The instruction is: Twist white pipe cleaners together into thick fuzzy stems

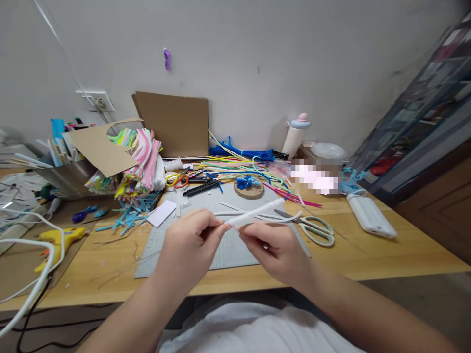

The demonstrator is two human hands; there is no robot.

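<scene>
A fuzzy white pipe cleaner (259,212) with a blue tip slants up to the right above the grey cutting mat (228,255). My left hand (191,240) pinches its lower end between thumb and forefinger. Close beside it, my right hand (274,247) is closed on the same end, where a short white piece shows at the fingertips. Behind the pipe cleaner, a round cardboard disc (249,192) bears a blue fuzzy flower-like piece (247,182). Scissors with pale green handles (318,230) lie to the right of my right hand, near loose grey-white strips (224,214).
Bundled pastel pipe cleaners (142,157) and cut blue pieces (128,218) are at the left. A yellow glue gun (64,242) lies by white cables. Loose coloured stems, a bottle (294,137) and a white power bank (371,215) stand or lie farther back and right.
</scene>
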